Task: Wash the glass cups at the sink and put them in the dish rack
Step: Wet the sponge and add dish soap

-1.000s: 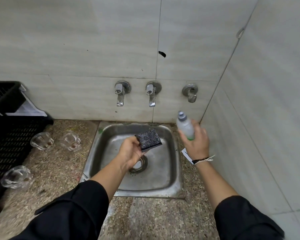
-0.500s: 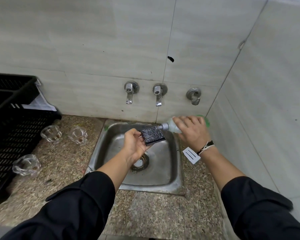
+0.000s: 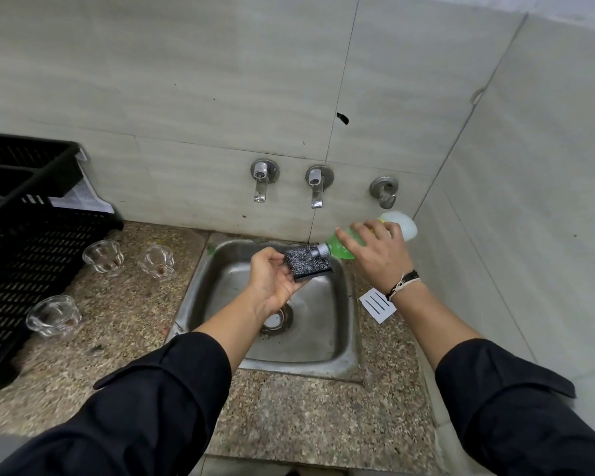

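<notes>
Kitchen wash corner: steel sink, wall taps, dish rack.

Black long sleeves pushed up both forearms; black & white thread bracelets, right wrist.

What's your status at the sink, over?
Left hand holds sponge; right hand tips soap bottle onto it. Three cups unwashed on counter beside rack. Sink clear, taps off.

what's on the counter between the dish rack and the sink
Three glass cups stand on the speckled counter between the black dish rack and the sink, shown in the head view.
</notes>
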A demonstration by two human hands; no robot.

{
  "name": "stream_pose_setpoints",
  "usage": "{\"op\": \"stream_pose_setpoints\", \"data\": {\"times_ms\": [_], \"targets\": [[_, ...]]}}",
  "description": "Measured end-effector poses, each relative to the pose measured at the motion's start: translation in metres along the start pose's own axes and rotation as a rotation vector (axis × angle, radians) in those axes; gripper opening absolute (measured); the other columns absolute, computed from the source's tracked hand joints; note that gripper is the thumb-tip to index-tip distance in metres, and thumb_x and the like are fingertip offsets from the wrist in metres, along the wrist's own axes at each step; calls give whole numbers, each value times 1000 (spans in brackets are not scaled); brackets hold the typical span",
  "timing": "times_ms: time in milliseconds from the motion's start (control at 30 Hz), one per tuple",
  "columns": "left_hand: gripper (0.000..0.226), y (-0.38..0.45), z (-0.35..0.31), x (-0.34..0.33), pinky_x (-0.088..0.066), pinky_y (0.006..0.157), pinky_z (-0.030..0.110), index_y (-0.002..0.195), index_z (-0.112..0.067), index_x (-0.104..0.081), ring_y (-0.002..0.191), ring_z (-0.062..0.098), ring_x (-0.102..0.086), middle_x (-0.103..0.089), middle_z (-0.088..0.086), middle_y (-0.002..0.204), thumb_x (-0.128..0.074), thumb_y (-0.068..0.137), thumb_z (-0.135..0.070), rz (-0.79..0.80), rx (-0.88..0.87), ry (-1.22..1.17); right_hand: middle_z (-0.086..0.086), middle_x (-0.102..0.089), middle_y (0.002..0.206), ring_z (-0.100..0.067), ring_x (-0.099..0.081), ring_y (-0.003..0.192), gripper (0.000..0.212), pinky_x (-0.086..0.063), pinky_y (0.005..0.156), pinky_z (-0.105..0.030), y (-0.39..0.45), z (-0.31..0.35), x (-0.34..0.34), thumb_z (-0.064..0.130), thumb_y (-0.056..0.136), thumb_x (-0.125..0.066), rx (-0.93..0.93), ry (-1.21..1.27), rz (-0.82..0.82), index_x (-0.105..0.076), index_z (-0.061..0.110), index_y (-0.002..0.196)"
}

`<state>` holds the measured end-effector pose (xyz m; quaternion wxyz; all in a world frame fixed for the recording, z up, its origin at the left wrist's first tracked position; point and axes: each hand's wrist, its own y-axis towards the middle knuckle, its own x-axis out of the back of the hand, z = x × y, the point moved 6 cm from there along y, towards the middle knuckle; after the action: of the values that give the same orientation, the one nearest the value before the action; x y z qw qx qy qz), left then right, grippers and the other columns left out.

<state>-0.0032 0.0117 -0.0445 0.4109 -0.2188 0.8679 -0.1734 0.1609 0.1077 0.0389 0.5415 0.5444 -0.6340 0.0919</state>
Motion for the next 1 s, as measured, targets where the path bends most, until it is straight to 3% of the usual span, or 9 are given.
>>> {"op": "stream_pose_setpoints", "data": {"times_ms": [200, 333, 633, 800, 900, 1000], "targets": [[36, 3, 2, 3, -43, 112, 57, 111, 3, -57, 114, 43, -58, -61, 28, 118, -35, 90, -17, -9, 10, -12, -6, -66, 119, -32, -60, 103, 48, -37, 85, -44, 2, 0, 2, 16, 81, -62, -17, -34, 9, -63, 26, 128], [41, 4, 3, 1, -45, 108, 56, 117, 4, -57, 104, 41, -62, -63, 26, 113, -35, 90, -19, -6, 10, -24, -7, -66, 119, -32, -60, 104, 44, -39, 86, -46, 4, -3, 8, 16, 84, -53, -29, -34, -25, -64, 27, 126], [45, 8, 4, -4, -40, 115, 59, 122, 3, -58, 116, 43, -59, -63, 27, 123, -37, 93, -25, -7, 11, -42, -4, -66, 121, -30, -59, 107, 45, -34, 89, -44, 0, -15, -1, 18, 85, -53, -95, -72, 3, -63, 30, 127], [43, 10, 6, -4, -43, 113, 56, 120, 0, -59, 101, 38, -65, -68, 23, 113, -39, 93, -26, -34, 8, -20, -5, -66, 120, -31, -59, 107, 46, -32, 89, -44, -10, -15, -8, 24, 85, -45, -143, -32, 44, -64, 30, 127], [48, 12, 9, -3, -50, 102, 53, 127, 0, -58, 117, 42, -62, -63, 26, 128, -40, 92, -29, -68, 14, -28, -4, -66, 119, -31, -58, 106, 46, -33, 88, -44, -12, -16, -11, 23, 84, -47, -187, 14, 24, -65, 30, 125], [58, 15, 11, -4, -47, 108, 54, 137, 4, -55, 131, 45, -56, -59, 29, 139, -42, 92, -31, -94, 18, -22, -3, -65, 120, -30, -56, 107, 49, -34, 88, -44, -13, -19, -14, 19, 80, -51, -211, 30, 7, -64, 32, 126]]}}
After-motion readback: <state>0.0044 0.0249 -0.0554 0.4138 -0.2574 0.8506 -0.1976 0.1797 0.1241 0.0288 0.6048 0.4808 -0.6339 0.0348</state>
